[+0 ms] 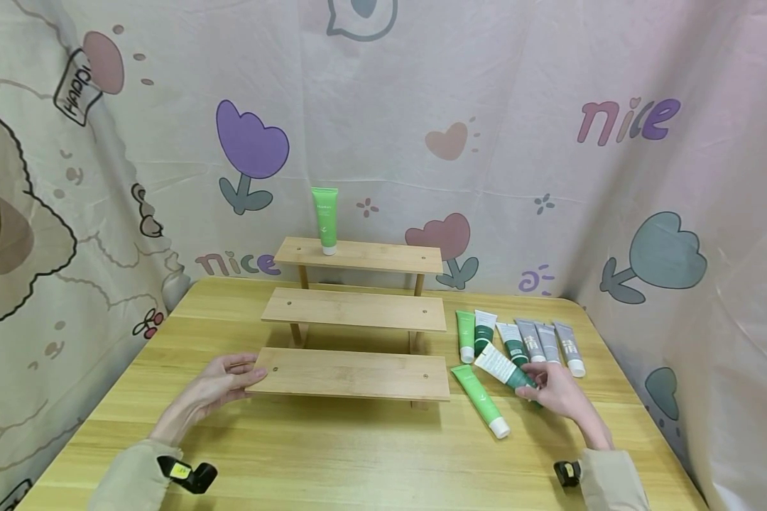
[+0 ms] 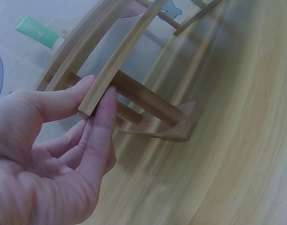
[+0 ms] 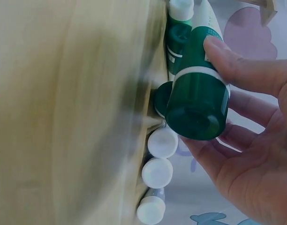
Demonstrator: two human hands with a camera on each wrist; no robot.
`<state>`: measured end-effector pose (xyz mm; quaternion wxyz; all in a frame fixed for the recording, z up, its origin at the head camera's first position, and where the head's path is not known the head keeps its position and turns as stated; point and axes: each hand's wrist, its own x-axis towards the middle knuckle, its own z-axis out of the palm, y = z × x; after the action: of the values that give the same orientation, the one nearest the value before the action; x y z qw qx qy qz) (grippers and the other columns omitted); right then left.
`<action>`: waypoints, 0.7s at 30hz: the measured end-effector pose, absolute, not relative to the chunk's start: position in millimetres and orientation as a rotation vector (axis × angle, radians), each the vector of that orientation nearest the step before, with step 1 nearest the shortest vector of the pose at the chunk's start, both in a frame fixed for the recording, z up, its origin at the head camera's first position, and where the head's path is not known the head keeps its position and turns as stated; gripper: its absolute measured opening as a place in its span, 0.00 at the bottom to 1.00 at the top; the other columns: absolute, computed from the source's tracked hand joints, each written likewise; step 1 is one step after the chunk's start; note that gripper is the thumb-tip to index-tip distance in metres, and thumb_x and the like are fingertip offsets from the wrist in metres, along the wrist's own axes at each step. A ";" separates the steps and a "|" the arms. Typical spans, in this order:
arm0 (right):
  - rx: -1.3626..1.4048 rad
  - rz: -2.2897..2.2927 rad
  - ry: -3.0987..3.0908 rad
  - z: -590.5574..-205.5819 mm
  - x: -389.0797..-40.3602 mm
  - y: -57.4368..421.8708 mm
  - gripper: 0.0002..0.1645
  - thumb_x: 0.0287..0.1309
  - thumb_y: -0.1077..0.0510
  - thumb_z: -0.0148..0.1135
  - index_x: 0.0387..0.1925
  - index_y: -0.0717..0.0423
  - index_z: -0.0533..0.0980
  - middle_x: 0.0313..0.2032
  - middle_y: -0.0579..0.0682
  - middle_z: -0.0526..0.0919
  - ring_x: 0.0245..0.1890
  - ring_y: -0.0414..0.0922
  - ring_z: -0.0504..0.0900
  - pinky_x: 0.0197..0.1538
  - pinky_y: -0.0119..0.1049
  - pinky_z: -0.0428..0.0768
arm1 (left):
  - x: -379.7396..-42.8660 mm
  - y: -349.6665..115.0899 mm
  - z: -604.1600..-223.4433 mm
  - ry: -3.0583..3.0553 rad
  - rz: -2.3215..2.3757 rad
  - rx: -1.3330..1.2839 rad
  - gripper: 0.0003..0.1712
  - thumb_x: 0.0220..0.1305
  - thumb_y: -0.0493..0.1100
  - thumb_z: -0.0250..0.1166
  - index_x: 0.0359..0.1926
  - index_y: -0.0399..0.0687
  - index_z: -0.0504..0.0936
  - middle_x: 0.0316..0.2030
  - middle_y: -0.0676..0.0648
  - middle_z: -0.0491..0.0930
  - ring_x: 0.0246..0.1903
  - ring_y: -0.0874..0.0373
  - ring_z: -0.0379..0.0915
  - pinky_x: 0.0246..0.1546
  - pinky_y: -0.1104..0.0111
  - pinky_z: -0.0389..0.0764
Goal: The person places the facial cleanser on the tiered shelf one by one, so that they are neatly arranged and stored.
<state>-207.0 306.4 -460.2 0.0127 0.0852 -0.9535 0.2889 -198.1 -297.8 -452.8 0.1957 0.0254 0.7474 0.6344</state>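
My left hand (image 1: 212, 387) pinches the left end of the lowest board of a three-step wooden display rack (image 1: 351, 375), thumb above and fingers beneath, as the left wrist view shows. At the right, my right hand (image 1: 561, 392) grips a white and dark green squeeze tube (image 3: 195, 91) near its dark green cap. In the right wrist view this tube is raised over other tubes lying behind it. A light green tube (image 1: 481, 402) with a white cap lies slanted on the table, just left of the held one. Another light green tube (image 1: 326, 218) stands cap-down on the top board.
Behind my right hand, several tubes lie in a row: a light green one (image 1: 466, 335), dark green and white ones (image 1: 484, 331), and grey ones (image 1: 569, 346) with white caps. The wooden table (image 1: 332, 461) meets a patterned cloth backdrop (image 1: 511, 170) at its back and sides.
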 end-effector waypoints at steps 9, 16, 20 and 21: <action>0.258 0.849 -2.902 -453.4 -211.9 300.0 0.26 0.49 0.62 0.76 0.49 0.70 0.81 0.39 0.61 0.84 0.36 0.47 0.76 0.36 0.33 0.73 | -198.6 -299.0 -453.2 2.068 1.794 0.071 0.49 0.72 0.42 0.63 0.72 0.16 0.41 0.61 0.27 0.70 0.47 0.68 0.79 0.48 0.69 0.87; 0.270 0.852 -2.813 -449.7 -219.3 294.5 0.26 0.46 0.63 0.77 0.48 0.72 0.80 0.38 0.63 0.83 0.35 0.47 0.77 0.35 0.32 0.74 | -198.8 -300.0 -453.4 2.056 1.805 0.087 0.50 0.72 0.42 0.63 0.72 0.16 0.41 0.55 0.45 0.77 0.46 0.69 0.79 0.49 0.70 0.86; 0.284 0.891 -2.779 -444.9 -225.1 289.2 0.26 0.46 0.65 0.77 0.48 0.73 0.80 0.38 0.63 0.83 0.35 0.47 0.77 0.36 0.31 0.74 | -197.2 -299.1 -452.6 2.069 1.802 0.072 0.48 0.72 0.41 0.62 0.73 0.16 0.42 0.58 0.39 0.75 0.46 0.69 0.79 0.48 0.69 0.86; 0.287 0.908 -2.774 -443.1 -226.5 287.4 0.26 0.47 0.65 0.77 0.48 0.73 0.79 0.39 0.63 0.83 0.36 0.48 0.77 0.36 0.31 0.75 | -197.2 -299.2 -452.7 2.072 1.799 0.076 0.47 0.73 0.41 0.62 0.73 0.16 0.41 0.58 0.38 0.75 0.46 0.69 0.79 0.48 0.69 0.87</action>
<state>-226.5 287.4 -443.1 0.1042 0.0973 -0.9407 0.3078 -197.2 -299.2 -452.7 0.1970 0.0271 0.7401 0.6424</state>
